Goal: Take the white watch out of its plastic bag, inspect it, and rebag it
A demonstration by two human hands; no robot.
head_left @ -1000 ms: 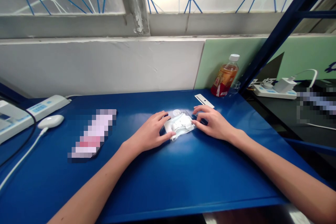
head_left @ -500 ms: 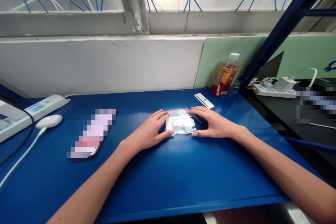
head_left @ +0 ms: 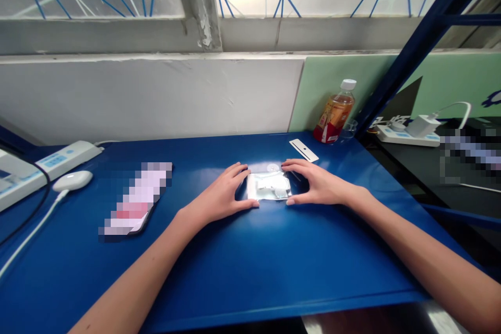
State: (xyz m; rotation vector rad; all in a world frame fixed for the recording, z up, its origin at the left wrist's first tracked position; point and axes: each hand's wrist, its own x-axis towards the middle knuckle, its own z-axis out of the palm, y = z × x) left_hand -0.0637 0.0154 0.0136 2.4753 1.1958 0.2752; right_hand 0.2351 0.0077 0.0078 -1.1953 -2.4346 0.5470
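A small clear plastic packet [head_left: 270,186] with white contents lies flat on the blue tabletop [head_left: 274,266]; glare hides what exactly is inside. My left hand [head_left: 225,193] rests at the packet's left side, fingers spread, its thumb by the near left corner. On the other side, my right hand [head_left: 313,183] curves with thumb and fingers apart, the thumb tip by the near right corner. Fingertips of both hands are at or very near the packet's edges; neither hand closes on it. A clear round piece [head_left: 273,167] shows just behind the packet.
A white card [head_left: 304,150] lies behind my right hand, near a drink bottle [head_left: 334,115] and a clear cup [head_left: 349,129]. A phone [head_left: 143,198] is at the left, beside a white corded device [head_left: 73,181] and a power strip [head_left: 58,164]. A blue post [head_left: 407,47] rises at the right.
The packet looks slightly flatter and more spread between my hands. Both hands have stayed almost in place.
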